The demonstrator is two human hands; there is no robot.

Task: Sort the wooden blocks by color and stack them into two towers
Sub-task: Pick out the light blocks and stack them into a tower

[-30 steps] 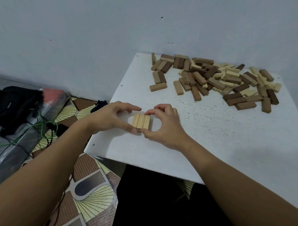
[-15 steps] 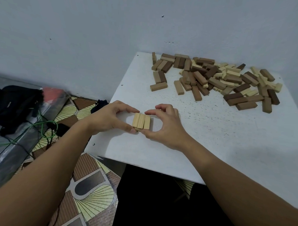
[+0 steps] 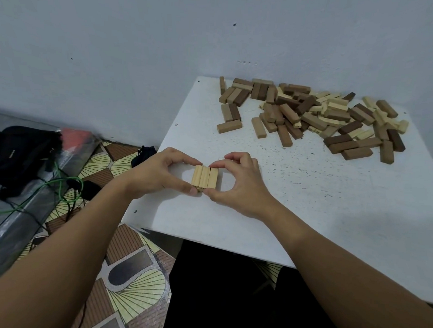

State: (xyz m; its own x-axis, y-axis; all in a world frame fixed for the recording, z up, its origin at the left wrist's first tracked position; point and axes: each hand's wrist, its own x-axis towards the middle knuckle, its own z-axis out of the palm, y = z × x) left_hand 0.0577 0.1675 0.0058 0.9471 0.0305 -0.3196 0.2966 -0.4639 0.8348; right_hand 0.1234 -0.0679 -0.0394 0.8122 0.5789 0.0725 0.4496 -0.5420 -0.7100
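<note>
Three pale blocks point(image 3: 204, 177), laid side by side and touching, are being held on the white table point(image 3: 307, 216) near its front left part. There may be another layer beneath them; that cannot be told for sure. They are being pinched from the left by the left hand point(image 3: 152, 172), its thumb at the near end and its forefinger at the far end. They are being pinched from the right in the same way by the right hand point(image 3: 241, 184), with the other fingers curled above.

A loose heap of blocks point(image 3: 310, 115), pale, mid-brown and dark brown mixed, is lying well apart at the far side of the table, against the grey wall point(image 3: 116, 50). Nothing is lying between the heap and the hands. On the patterned floor point(image 3: 132, 296) to the left, a black bag point(image 3: 19, 152) and a green cable point(image 3: 60, 185) are lying.

Compared with a second ago, the left forefinger is being drawn back slightly from the right hand; the blocks are being kept in the same spot.
</note>
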